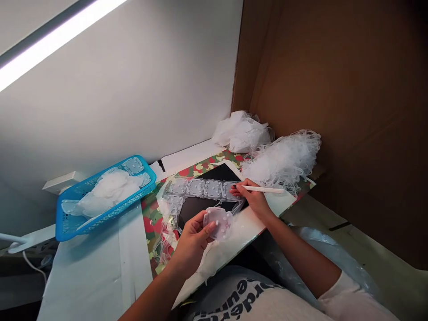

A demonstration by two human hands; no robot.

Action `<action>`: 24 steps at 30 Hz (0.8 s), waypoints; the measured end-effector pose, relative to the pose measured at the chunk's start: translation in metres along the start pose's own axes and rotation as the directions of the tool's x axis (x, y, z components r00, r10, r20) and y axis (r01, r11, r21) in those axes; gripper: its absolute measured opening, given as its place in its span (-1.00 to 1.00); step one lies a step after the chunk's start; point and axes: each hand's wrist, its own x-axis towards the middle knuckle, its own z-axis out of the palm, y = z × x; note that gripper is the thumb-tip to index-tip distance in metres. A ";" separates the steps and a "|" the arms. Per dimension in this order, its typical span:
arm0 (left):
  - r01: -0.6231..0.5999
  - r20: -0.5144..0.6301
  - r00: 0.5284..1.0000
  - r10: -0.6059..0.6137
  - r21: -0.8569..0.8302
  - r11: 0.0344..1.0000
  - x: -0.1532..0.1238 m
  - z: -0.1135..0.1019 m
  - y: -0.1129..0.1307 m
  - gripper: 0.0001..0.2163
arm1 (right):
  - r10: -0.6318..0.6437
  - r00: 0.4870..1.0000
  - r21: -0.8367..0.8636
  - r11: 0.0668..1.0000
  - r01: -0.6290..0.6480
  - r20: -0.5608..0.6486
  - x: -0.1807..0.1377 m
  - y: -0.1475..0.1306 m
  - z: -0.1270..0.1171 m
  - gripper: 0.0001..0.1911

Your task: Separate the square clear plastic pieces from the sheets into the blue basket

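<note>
Pinched between the thumb and fingers of my left hand [195, 238] is a translucent, rounded plastic piece [219, 223] with small raised studs. My right hand [256, 198] grips a slim white pen-shaped tool [264, 189], its shaft pointing out to the right. The fingers of that hand are at the right end of a strip of clear molded plastic pieces [203, 188], still joined edge to edge. Beneath the strip lies a black mat [197, 211]. The tool's tip is hard to make out among the fingers.
A blue basket [100, 218] at the left holds a heap of translucent pieces [115, 189]. Stringy clear scraps [287, 158] and a white bundle [240, 131] are piled at the back right. A patterned board [150, 232] lies under the mat; a cardboard wall [334, 111] stands at the right.
</note>
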 end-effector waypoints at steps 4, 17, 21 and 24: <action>-0.007 -0.010 1.000 0.006 -0.087 0.996 -0.006 -0.001 0.009 -0.70 | 0.053 0.991 0.120 0.991 -0.068 0.120 -0.023 -0.019 0.004 -0.74; 0.042 0.000 0.999 -0.044 -0.313 0.949 0.002 -0.010 0.012 -0.71 | 0.214 0.872 0.247 0.905 -0.346 0.439 -0.055 -0.051 0.020 -0.75; 0.123 0.076 0.992 -0.101 -0.399 0.909 0.004 -0.012 0.014 -0.52 | 0.102 0.847 0.161 0.963 -0.215 0.522 -0.066 -0.058 0.028 -0.75; 0.142 0.112 0.988 -0.105 -0.406 0.903 0.003 -0.013 0.016 -0.36 | 0.135 0.752 0.014 0.982 -0.188 0.645 -0.076 -0.065 0.031 -0.76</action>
